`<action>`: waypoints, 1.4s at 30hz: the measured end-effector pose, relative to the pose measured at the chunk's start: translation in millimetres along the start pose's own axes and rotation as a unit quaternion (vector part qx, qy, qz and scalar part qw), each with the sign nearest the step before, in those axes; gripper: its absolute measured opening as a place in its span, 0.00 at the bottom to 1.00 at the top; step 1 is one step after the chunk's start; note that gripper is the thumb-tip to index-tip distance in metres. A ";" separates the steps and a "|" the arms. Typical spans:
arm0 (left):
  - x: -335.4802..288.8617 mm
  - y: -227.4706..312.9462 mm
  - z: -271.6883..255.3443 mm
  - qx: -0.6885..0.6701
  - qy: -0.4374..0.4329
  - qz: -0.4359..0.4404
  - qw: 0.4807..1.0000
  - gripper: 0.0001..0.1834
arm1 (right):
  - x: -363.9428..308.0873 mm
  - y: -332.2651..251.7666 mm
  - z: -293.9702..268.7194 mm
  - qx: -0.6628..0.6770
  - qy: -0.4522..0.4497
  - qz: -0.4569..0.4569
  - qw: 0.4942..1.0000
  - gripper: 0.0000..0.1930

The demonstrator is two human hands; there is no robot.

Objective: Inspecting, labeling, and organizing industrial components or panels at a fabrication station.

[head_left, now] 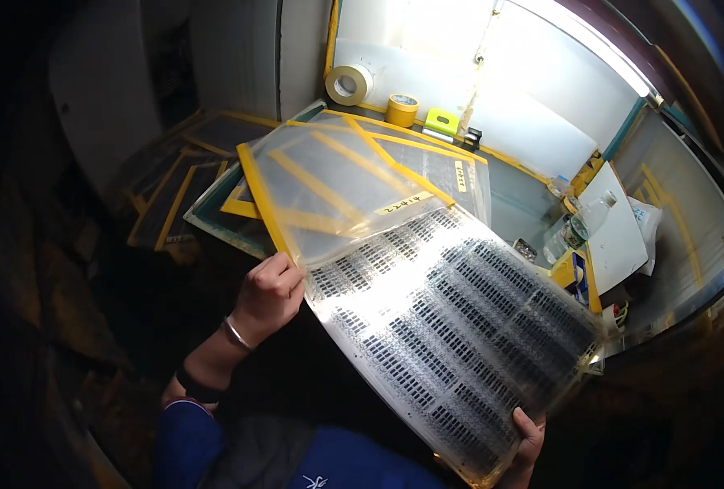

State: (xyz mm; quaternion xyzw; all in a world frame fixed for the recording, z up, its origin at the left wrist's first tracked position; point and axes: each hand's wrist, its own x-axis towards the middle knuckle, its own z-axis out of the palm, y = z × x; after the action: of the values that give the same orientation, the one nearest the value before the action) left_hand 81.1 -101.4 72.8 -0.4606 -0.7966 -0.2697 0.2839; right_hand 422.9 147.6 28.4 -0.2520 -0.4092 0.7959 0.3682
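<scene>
A: Hands status?

B: Left hand (271, 289) is closed on the edge of the film sheet (452, 326), fingers curled, pinching it about where a yellow-taped mesh screen (329, 191) overlaps it. Right hand (529, 440) grips the sheet's near lower corner; only the fingertips show over the edge, so I can't tell more of that grip.

A: Where's the sheet sitting?

B: Held up in the air between both hands, tilted, over the person's lap. It's a clear film covered in rows of small dark printed blocks. The far end runs out toward the tabletop (509, 196), and the taped screen lies on top of that end.

A: How far along?

B: My read: mid-handling. The sheet is lifted and carried by both hands and isn't laid flat anywhere. Sheet and screen overlap but don't look squared to each other, so alignment or separation looks undone.

A: Anything else around?

B: A light panel (492, 90) glows at the back. Along its edge: a large roll of pale tape (349, 84), a smaller yellow tape roll (402, 109) and a lime-green block (442, 121). A plastic bottle (584, 222) stands to the right. More yellow-edged frames (178, 200) are stacked in the dark on the left.
</scene>
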 end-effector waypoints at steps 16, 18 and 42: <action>36.0 18.0 16.8 -0.043 -0.184 0.039 0.981 0.20 | 14.7 -2.0 -5.1 0.001 -0.033 0.046 0.998 0.24; 47.7 19.4 41.1 0.054 -0.242 0.045 0.968 0.16 | 17.3 1.5 -14.9 0.016 -0.045 0.065 0.997 0.24; 99.2 154.2 45.7 -0.087 -0.236 0.318 0.914 0.04 | 68.6 77.1 109.8 -0.006 -0.214 0.067 0.975 0.15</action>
State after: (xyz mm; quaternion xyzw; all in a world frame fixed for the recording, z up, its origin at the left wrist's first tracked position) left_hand 167.5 54.2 136.5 -0.7627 -0.6252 -0.1167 0.1178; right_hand 275.2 120.5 16.1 -0.1052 -0.4658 0.8515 0.2165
